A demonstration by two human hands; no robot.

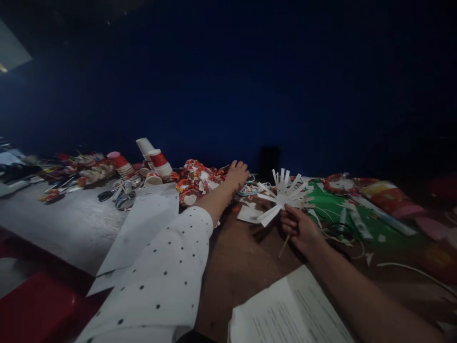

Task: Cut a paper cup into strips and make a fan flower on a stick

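My right hand (299, 228) pinches a white paper cut-out (282, 199) near its centre; narrow strips fan out from it like petals. A thin wooden stick (283, 247) pokes out below the same hand, but how it is gripped is hidden. Farther off, my left hand (238, 174) reaches across the table with its fingers apart, beside a crumpled red-and-white patterned heap (200, 183). Pale blue cord (248, 189) lies just right of that hand. Under the cut-out rests a white piece of paper (249, 214).
Stacked paper cups (159, 163) stand at the back left, near scissors (105, 195) and tape (125, 201). White sheets (143, 224) lie left of my sleeve. Printed pages (289, 309) are in front. Green paper (378, 228) with scraps and tubes spreads at right.
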